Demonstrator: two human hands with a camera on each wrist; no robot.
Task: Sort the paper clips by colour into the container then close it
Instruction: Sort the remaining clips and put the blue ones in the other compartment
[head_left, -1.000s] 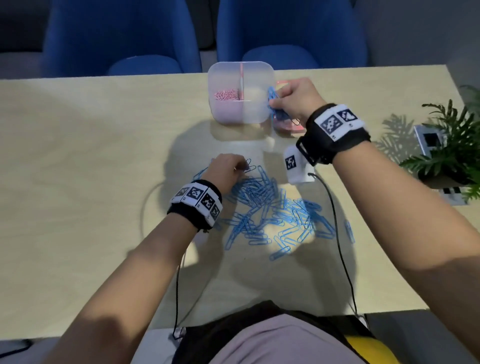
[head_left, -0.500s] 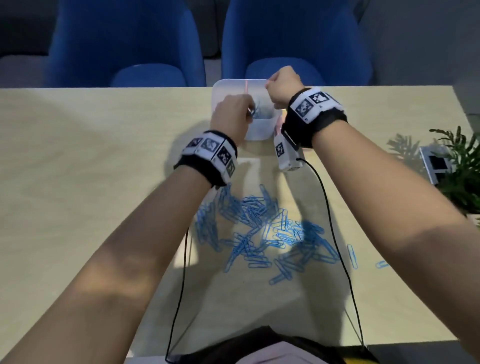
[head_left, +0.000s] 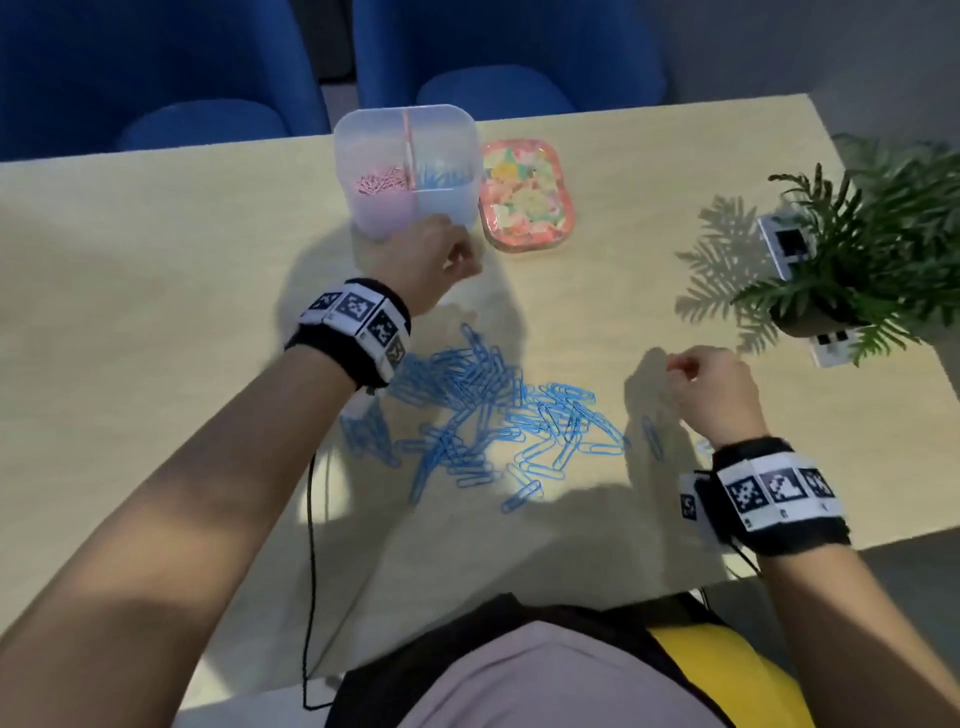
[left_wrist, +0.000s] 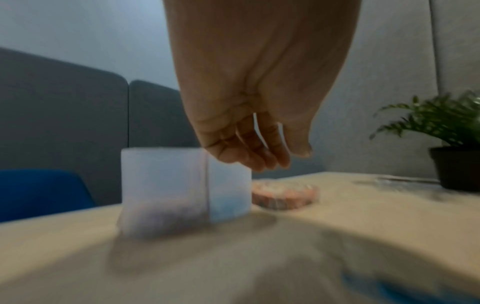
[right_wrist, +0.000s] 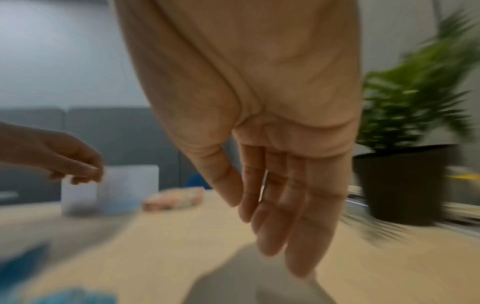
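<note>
A translucent container (head_left: 363, 208) with a centre divider stands at the table's far side. It holds pink clips (head_left: 382, 182) in its left half and blue clips (head_left: 441, 176) in its right half. Its flowered lid (head_left: 524, 195) lies flat just to its right. A loose pile of blue paper clips (head_left: 493, 410) is spread on the table in front of me. My left hand (head_left: 462, 257) hovers just in front of the container, its fingers (left_wrist: 259, 158) hanging loosely curled and empty. Right of the pile, my right hand (head_left: 675, 369) has its fingers (right_wrist: 298, 226) straight and holds nothing.
A potted plant (head_left: 857, 249) stands at the table's right edge beside small white marker blocks (head_left: 784, 244). Two blue chairs (head_left: 493, 57) are behind the table. Black cables (head_left: 311, 519) run from my wrists off the near edge.
Both hands were over the container half a second ago and have pulled back empty. The right hand has swung down to the right of the pile; the left has stopped just before the container.
</note>
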